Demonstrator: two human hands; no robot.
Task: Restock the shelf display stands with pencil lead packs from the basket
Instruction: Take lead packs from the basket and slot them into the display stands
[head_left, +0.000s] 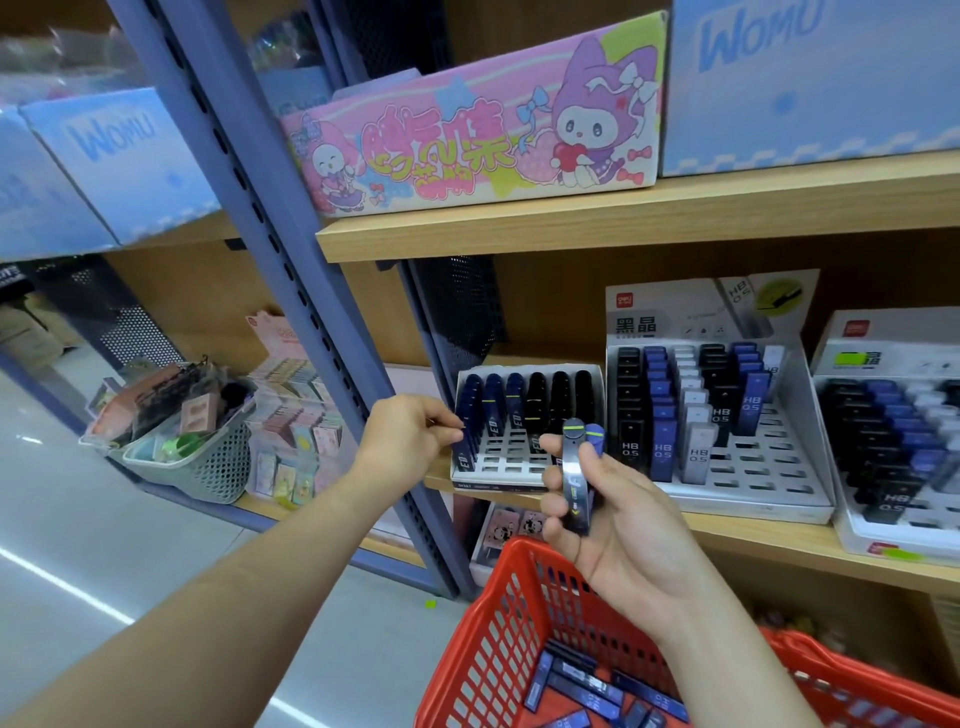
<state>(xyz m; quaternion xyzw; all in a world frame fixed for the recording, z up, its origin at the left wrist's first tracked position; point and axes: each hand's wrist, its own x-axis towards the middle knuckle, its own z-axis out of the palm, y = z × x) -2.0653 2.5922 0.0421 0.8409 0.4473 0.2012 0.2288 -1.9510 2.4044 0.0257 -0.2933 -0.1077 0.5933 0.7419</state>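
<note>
**Slotting packs into the small stand**

The pencil lead packs (575, 478) I'm working with, a black one with a yellow-green stripe and a blue one behind it, stand upright in my right grip (618, 535). My thumb and curled fingers are clamped round their lower halves, just above the red basket (483, 623). More loose packs (587, 686) lie in the basket's bottom, so I judge the restocking far from finished.

My left grip (410, 434) is at the small display stand (506, 457) on the shelf (779, 540). Its fingertips are closed together on the front blue pack (462, 441) of the leftmost column, seating or steadying it, as far as I can tell.

The stand's front slots are bare. Next I should pass one pack across and match its colour to a column: blue left, black right. I'll tilt it to the lean of its neighbours and push it into an open slot.
</note>
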